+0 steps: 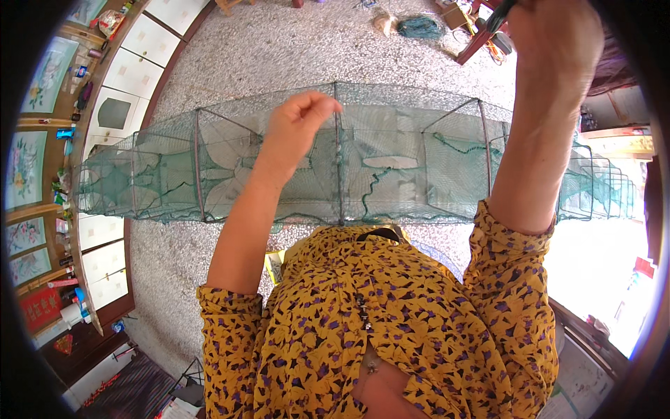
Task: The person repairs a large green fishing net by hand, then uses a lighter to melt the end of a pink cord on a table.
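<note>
A long fish trap (387,188) of green mesh over dark rectangular frames stretches from left to right in front of my body. My left hand (300,119) is closed in a pinch over the trap's upper middle, its fingertips beside an upright frame rod (338,153). Whatever is between those fingertips is too small to make out. High at the right, past the trap's far side, my raised right hand (555,31) is closed. Something dark shows by its fingers at the picture's edge, but its kind is unclear. Dark green cords (373,192) run along the mesh.
Speckled floor (230,56) surrounds the trap. At the far side lie a green bundle of netting or twine (420,27) and a reddish wooden piece (474,45). White cabinets (131,73) line the left. A bright doorway (593,272) opens at the right.
</note>
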{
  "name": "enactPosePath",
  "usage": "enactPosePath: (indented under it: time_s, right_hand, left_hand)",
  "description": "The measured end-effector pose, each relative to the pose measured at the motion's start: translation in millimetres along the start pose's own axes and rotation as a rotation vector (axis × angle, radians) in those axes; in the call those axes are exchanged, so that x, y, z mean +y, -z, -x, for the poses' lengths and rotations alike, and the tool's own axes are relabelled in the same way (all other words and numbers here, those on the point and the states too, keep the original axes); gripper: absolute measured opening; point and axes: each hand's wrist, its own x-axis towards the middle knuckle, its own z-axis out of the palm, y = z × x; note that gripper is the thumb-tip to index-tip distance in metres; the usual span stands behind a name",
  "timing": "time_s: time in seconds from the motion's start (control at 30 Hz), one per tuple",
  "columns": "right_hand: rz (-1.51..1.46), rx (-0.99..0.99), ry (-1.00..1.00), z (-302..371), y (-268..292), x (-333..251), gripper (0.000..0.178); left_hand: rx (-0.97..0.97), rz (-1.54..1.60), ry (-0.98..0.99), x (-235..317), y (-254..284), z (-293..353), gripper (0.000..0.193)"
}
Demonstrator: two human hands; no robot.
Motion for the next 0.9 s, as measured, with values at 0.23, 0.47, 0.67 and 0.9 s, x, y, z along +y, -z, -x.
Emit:
enactPosePath:
  time_s: [0.23,0.47,0.67,0.9]
  right_hand:
    - [0.571,-0.491,-0.312,90,4,48,0.014]
    - [0.899,-0.624,-0.483,139,-8,57,0.006]
    - [0.864,-0.473,-0.495,159,-16,68,0.004]
    - [0.622,-0.340,-0.508,166,-23,77,0.013]
  left_hand:
    - [0.119,0.418,0.089,19,29,-18,0.015]
    - [0.025,0.233,0.099,16,31,-15,0.014]
    - [0.015,0.125,0.087,12,22,-12,0.015]
    - [0.010,0.027,0.081,6,18,-9,0.015]
